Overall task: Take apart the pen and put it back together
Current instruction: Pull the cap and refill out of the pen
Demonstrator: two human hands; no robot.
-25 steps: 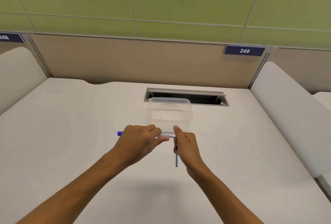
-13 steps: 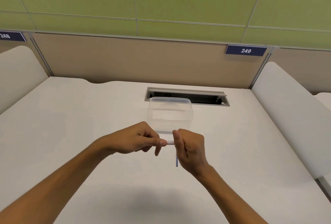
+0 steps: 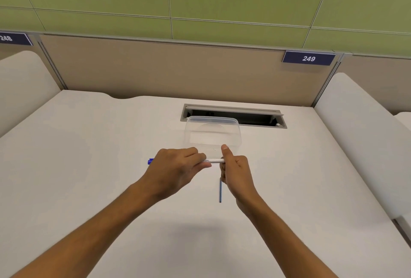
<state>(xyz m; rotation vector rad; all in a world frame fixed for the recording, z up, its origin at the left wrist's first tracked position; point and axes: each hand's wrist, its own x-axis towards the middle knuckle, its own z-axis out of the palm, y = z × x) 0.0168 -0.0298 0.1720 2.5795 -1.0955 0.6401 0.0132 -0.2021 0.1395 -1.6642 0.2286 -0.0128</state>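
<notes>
My left hand point(image 3: 175, 169) grips a white pen barrel point(image 3: 214, 161) that lies level, left to right, above the desk. Its blue end point(image 3: 150, 161) sticks out past the left side of that hand. My right hand point(image 3: 236, 172) pinches the barrel's right end with the thumb raised. A thin blue refill point(image 3: 220, 191) hangs straight down from the right hand's fingers. Most of the barrel is hidden inside the left fist.
A clear plastic container point(image 3: 212, 134) stands just behind my hands on the white desk point(image 3: 89, 166). Behind it is a grey cable slot point(image 3: 233, 114) at the beige partition. Rounded white dividers point(image 3: 364, 126) flank the desk.
My left hand rolled back to palm-down, so the blue end shows again at its left. The right hand's thumb has lifted. The refill still hangs from the right hand.
</notes>
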